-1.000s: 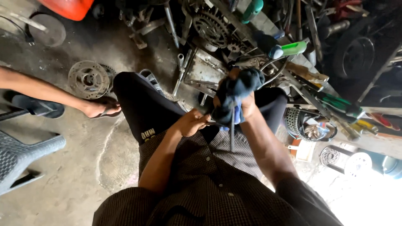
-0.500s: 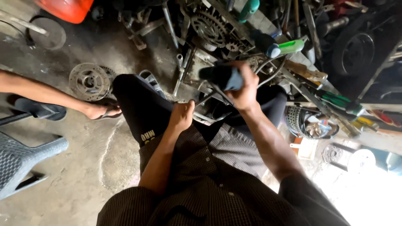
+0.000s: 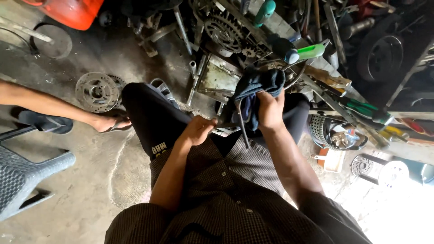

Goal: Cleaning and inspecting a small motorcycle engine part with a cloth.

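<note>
rag and thin metal tool held over the lap

the right hand [image 3: 270, 110] is closed around a dark blue rag [image 3: 257, 88], its fingers clamped on the bunched cloth, which spills up and to the left over the knuckles. a thin metal tool [image 3: 243, 129] hangs from the rag, running down towards the near side between the two hands. the left hand [image 3: 196, 131] sits just left of it with its fingers curled together; it seems to grip a dark end of the tool beside the thumb, though the exact hold cannot be told. both hands are above the person's lap, between the knees in black trousers [image 3: 151, 119], with a checked shirt [image 3: 226, 199] nearest the camera.

beyond the hands, on the far side, lies a heap of greasy engine parts, among them a toothed gear wheel [image 3: 224, 32] and a flat metal plate [image 3: 218, 79]. a screwdriver with a green handle [image 3: 306, 52] lies just right of the rag, and more green-handled tools [image 3: 361, 108] rest further right. a red container [image 3: 72, 11] stands at the far left, and a round metal disc [image 3: 96, 91] lies on the concrete floor [image 3: 90, 180] left of the knee. another person's foot in a sandal [image 3: 106, 123] rests near that disc. a grey woven plastic chair [image 3: 22, 176] stands at the near left.
</note>
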